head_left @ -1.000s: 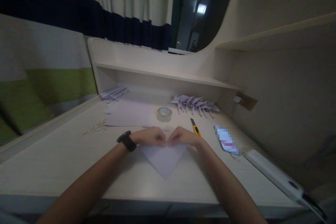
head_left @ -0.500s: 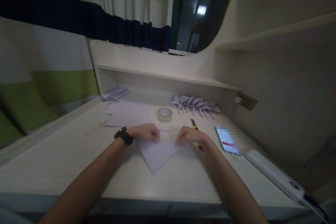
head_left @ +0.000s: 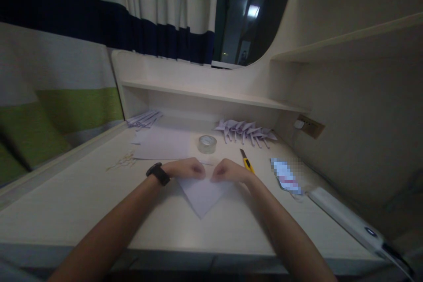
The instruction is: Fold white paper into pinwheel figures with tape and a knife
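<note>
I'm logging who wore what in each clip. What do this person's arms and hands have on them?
Both forearms are bare, with no sleeves in view. The left wrist carries a black wristwatch on a dark strap, just behind the left hand. The right hand and its wrist show no glove, ring or band that I can make out.

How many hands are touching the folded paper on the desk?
2: the left hand presses the paper at its top left, the right hand at its top right.
</note>
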